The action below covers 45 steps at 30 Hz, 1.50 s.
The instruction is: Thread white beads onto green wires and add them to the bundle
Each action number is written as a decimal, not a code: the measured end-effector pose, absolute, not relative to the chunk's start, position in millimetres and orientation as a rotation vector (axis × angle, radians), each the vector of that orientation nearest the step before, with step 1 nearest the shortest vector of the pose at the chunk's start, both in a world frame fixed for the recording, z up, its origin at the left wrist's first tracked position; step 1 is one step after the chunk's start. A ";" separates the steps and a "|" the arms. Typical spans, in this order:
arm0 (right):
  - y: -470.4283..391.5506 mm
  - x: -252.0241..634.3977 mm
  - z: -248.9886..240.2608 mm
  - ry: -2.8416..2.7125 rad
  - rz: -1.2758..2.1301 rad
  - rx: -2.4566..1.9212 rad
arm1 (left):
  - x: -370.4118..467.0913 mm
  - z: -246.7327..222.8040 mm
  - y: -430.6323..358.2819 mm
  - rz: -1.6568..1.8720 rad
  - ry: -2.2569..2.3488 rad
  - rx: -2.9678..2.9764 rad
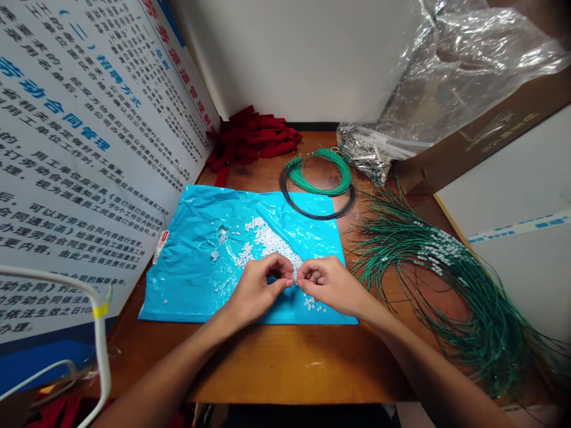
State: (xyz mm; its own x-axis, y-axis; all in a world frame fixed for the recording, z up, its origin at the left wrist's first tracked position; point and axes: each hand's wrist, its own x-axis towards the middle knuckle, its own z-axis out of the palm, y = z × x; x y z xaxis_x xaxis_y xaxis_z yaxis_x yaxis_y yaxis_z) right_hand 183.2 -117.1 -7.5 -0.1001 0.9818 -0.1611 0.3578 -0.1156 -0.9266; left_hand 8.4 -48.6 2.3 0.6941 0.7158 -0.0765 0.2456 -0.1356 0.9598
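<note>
My left hand is closed in a pinch, thumb and forefinger together, above a blue plastic bag lying flat on the table. Almost touching it from the right is my right hand, pinched the same way. Whatever is between the fingertips is too small to make out. Small white bead-like pieces lie in a heap on the bag just beyond my hands. A few more loose white pieces are scattered under my right hand.
Green wires, many with white pieces on them, spread over the table's right side. Behind the bag rest a green wire coil and a black one. Red fabric strips, a clear plastic bag and a cardboard box border the back.
</note>
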 end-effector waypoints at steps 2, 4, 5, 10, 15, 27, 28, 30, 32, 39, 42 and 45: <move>-117.1 183.0 -7.2 -1.485 1.223 -1.517 | 8.8 2.3 -48.4 0.499 0.777 1.670; -117.0 182.4 -6.7 -1.468 1.219 -1.511 | 9.3 2.2 -48.3 0.507 0.785 1.642; -117.0 182.0 -6.4 -1.460 1.218 -1.508 | 9.6 2.3 -48.3 0.507 0.792 1.631; -117.0 180.7 -4.7 -1.435 1.221 -1.505 | 10.3 4.2 -48.6 0.512 0.816 1.581; -116.9 180.5 -3.3 -1.459 1.206 -1.514 | 10.6 5.9 -48.8 0.519 0.820 1.569; -116.3 179.4 -1.0 -1.528 1.139 -1.492 | 10.9 6.9 -49.5 0.487 0.838 1.564; -116.3 179.6 -1.2 -1.534 1.141 -1.482 | 10.7 7.0 -49.1 0.473 0.829 1.573; -116.4 179.9 -1.6 -1.539 1.147 -1.472 | 10.2 7.3 -48.4 0.448 0.812 1.590; -116.6 179.6 -2.2 -1.540 1.144 -1.470 | 9.9 7.9 -48.0 0.441 0.810 1.594; -116.9 178.2 -2.4 -1.556 1.104 -1.483 | 10.1 8.1 -48.7 0.472 0.837 1.582; -116.7 178.8 -1.0 -1.606 1.049 -1.488 | 9.8 5.9 -49.4 0.485 0.833 1.590; -116.8 179.9 0.4 -1.653 1.011 -1.484 | 9.5 3.9 -50.0 0.491 0.824 1.606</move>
